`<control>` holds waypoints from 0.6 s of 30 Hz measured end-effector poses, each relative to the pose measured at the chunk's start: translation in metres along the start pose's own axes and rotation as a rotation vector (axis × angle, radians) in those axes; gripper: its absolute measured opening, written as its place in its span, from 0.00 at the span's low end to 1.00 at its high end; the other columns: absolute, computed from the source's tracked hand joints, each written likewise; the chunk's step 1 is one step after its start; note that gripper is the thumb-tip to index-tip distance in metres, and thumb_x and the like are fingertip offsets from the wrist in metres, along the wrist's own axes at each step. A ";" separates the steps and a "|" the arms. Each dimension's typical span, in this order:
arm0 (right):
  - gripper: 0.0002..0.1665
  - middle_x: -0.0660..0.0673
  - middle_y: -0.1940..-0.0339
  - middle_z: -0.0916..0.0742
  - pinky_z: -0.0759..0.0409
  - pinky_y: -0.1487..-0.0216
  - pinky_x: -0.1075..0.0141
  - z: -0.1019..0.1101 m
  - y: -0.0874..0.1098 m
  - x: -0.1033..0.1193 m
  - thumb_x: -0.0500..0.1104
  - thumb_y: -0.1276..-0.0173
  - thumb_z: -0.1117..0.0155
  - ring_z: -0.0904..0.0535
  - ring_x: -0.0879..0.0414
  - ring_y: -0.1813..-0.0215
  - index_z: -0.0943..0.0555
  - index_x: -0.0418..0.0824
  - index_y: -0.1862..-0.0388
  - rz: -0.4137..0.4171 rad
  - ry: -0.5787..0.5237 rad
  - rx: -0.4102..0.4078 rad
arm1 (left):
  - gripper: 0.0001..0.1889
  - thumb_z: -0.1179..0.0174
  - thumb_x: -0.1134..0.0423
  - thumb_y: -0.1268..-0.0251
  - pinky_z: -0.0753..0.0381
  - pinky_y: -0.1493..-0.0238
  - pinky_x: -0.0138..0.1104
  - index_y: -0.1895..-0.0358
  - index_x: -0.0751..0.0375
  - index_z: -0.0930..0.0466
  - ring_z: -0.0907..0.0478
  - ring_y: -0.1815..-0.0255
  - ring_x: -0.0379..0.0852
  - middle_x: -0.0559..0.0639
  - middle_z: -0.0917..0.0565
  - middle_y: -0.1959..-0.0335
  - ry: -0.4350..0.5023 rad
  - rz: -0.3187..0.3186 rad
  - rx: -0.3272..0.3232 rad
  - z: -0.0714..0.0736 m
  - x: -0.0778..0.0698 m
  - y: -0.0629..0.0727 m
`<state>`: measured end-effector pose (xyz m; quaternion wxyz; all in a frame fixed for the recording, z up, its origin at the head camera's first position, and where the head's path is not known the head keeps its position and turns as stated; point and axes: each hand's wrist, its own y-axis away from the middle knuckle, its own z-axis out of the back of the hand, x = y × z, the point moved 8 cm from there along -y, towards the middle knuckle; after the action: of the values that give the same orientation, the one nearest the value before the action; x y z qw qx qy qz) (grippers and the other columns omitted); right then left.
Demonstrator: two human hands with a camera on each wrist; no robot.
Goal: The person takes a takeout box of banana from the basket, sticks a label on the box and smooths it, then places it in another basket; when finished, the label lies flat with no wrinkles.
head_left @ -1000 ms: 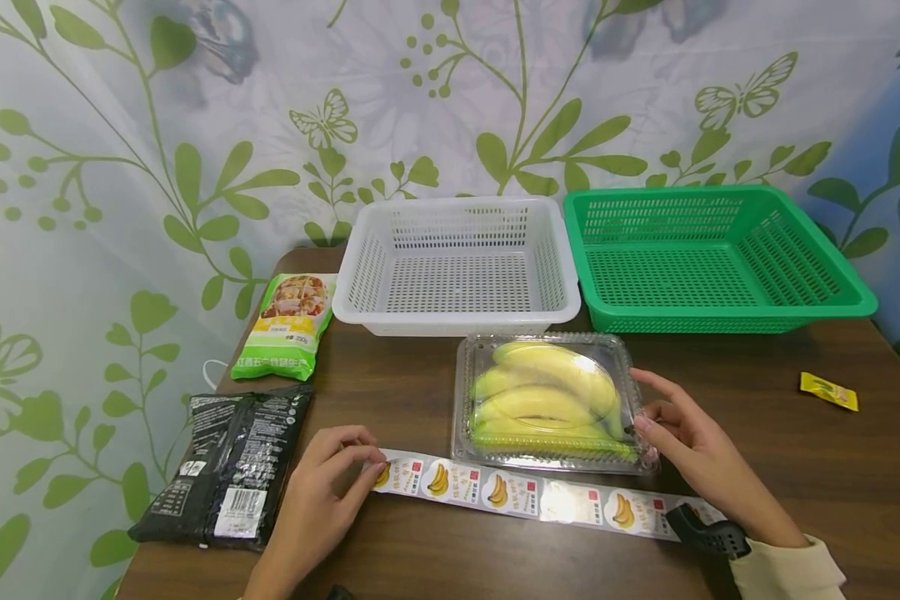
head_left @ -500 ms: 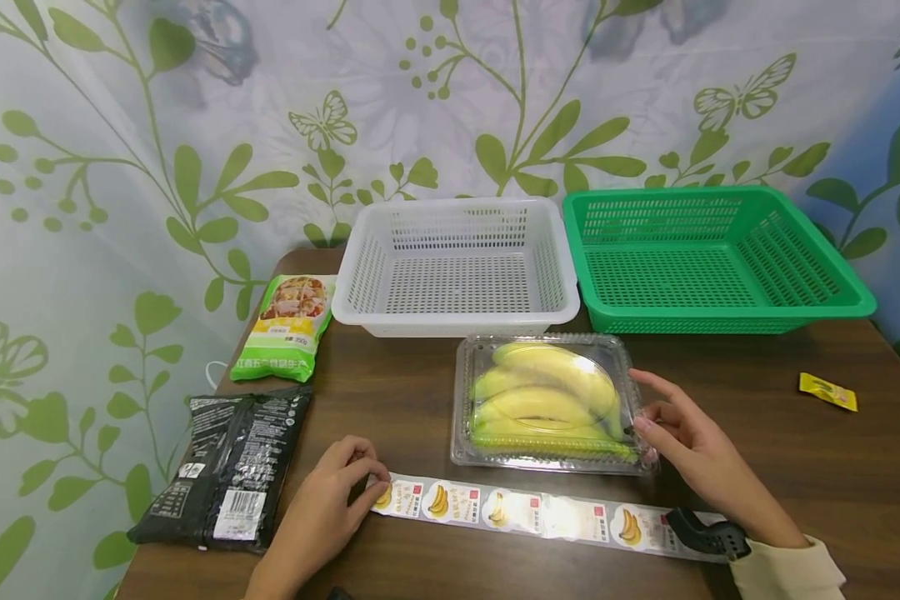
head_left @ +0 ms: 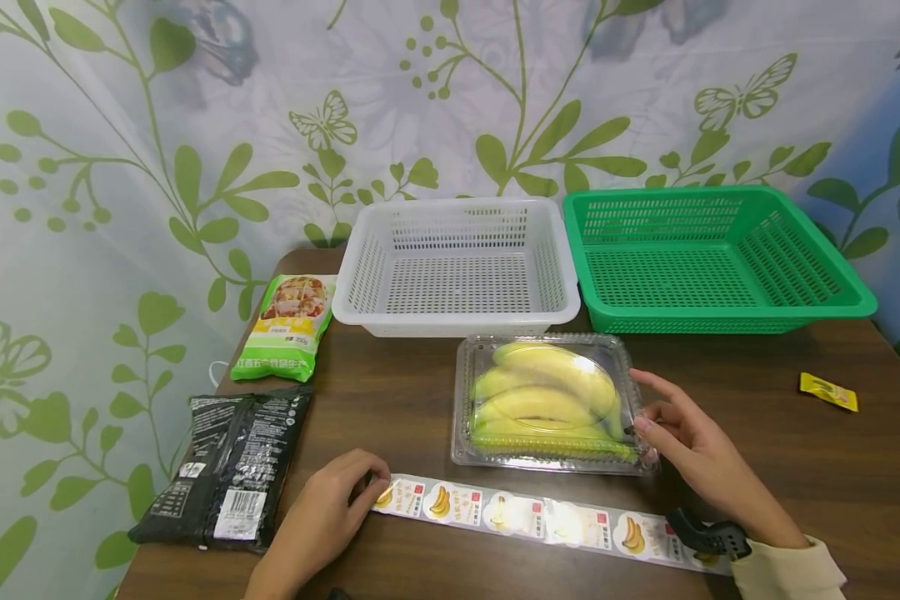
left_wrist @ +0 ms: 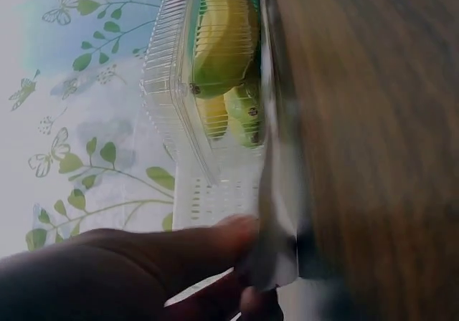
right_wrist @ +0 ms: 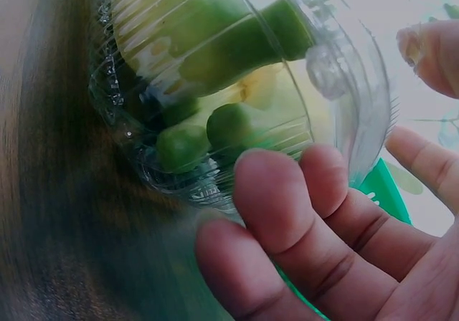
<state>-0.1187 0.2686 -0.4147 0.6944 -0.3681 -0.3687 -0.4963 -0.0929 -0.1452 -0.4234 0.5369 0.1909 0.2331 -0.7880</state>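
Observation:
A strip of banana-printed stickers crosses the brown table in front of a clear plastic clamshell box. Yellow-green bananas lie inside the closed box. My left hand pinches the strip's left end between thumb and fingers; the left wrist view has that end standing edge-on at the fingertips. At the box's right side is my right hand, thumb and index finger spread along the edge. Its loosely bent fingers overlap the box in the right wrist view. The strip's right end passes under the right wrist's black strap.
Behind the box stand a white basket and a green basket, side by side against a leaf-printed curtain. A green food packet and a black bag lie at the left. One small yellow sachet sits far right.
The strip's middle and right part have swung down toward the front edge, away from the box. My left hand has dipped slightly, still pinching the end. My right hand and the box stay put.

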 end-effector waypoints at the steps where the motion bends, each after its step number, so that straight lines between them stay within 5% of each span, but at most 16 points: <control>1: 0.37 0.43 0.62 0.19 0.24 0.73 0.61 0.000 0.000 0.000 0.31 0.21 0.45 0.23 0.54 0.70 0.43 0.46 0.18 0.002 0.003 0.000 | 0.11 0.30 0.65 0.33 0.25 0.68 0.30 0.62 0.41 0.20 0.29 0.71 0.29 0.29 0.22 0.68 0.007 0.026 -0.005 0.002 0.000 0.000; 5: 0.38 0.42 0.62 0.20 0.24 0.73 0.62 0.000 0.000 0.000 0.30 0.22 0.45 0.23 0.54 0.70 0.43 0.45 0.18 0.013 -0.001 0.003 | 0.09 0.35 0.64 0.28 0.32 0.75 0.29 0.59 0.42 0.23 0.35 0.79 0.28 0.29 0.23 0.76 -0.014 0.080 -0.042 0.010 -0.001 0.001; 9: 0.38 0.42 0.61 0.20 0.22 0.72 0.63 -0.001 0.000 -0.002 0.30 0.21 0.45 0.22 0.54 0.70 0.44 0.45 0.17 0.005 -0.006 0.008 | 0.06 0.40 0.62 0.24 0.35 0.76 0.29 0.56 0.44 0.26 0.39 0.81 0.29 0.28 0.30 0.81 -0.077 0.066 -0.061 0.017 -0.005 0.003; 14: 0.38 0.42 0.62 0.20 0.21 0.72 0.62 -0.001 0.000 -0.001 0.29 0.22 0.46 0.22 0.53 0.71 0.44 0.44 0.18 0.018 -0.018 0.013 | 0.04 0.47 0.61 0.19 0.37 0.78 0.31 0.52 0.46 0.31 0.40 0.83 0.30 0.31 0.37 0.83 -0.127 0.081 0.038 0.021 -0.008 0.010; 18: 0.38 0.43 0.62 0.19 0.21 0.72 0.62 0.000 0.000 0.000 0.29 0.21 0.47 0.21 0.53 0.71 0.43 0.44 0.18 0.023 -0.025 0.017 | 0.03 0.50 0.61 0.17 0.24 0.71 0.33 0.49 0.48 0.30 0.26 0.75 0.30 0.35 0.20 0.73 -0.066 0.102 0.113 0.028 -0.009 0.015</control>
<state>-0.1190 0.2684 -0.4150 0.6984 -0.3725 -0.3773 -0.4808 -0.0771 -0.1589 -0.3975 0.5720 0.2064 0.1602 -0.7775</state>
